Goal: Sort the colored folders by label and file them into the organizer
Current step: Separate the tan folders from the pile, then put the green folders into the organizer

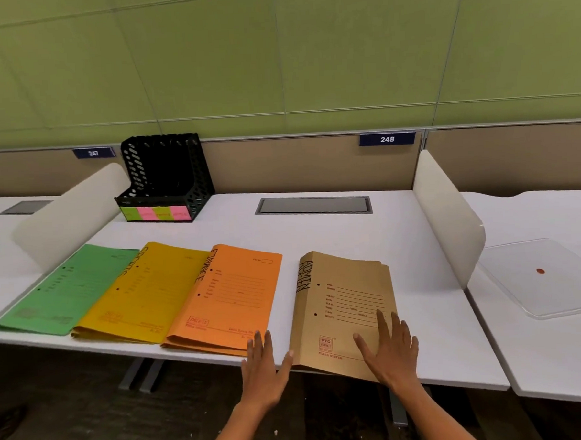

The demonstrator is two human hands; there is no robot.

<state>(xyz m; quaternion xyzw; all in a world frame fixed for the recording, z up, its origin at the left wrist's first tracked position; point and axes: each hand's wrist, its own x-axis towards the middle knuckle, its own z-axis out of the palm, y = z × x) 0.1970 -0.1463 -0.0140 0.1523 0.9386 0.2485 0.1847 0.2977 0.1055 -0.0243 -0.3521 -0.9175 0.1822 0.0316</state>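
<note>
Four folders lie in a row along the near edge of the white table (317,238): a green folder (67,292) at far left, a yellow folder (144,291) overlapping it, an orange folder (225,290) marked in black lettering along its spine, and, set a little apart to the right, a brown folder (344,304) lettered ADMIN. The right hand (388,347) lies flat with straight, spread fingers on the near right corner of the brown folder, holding nothing; the left hand (263,364) is likewise flat and open at the table edge, fingertips on the near corner of the orange folder, thumb just beside the brown one. The black mesh organizer (165,176) stands at the far left of the table, well apart from the folders, with green and pink labels (156,213) across its front. The sorting looks laid out and filing not yet begun; next, probably, comes gripping the brown folder, reading the slot labels, and carrying it far left to the matching slot.
</note>
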